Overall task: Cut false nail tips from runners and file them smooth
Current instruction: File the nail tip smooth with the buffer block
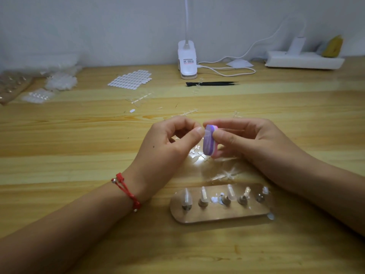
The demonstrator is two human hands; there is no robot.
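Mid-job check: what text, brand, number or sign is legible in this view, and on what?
Label on the clip lamp: small print, too blurred to read.
On the buffer block in the right hand and the nail tip in the left hand: no text visible.
On the power strip: no text visible.

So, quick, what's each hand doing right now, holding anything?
Left hand: closed, fingers pinching a clear nail tip against the file block.
Right hand: closed, gripping that purple-and-pink file block.
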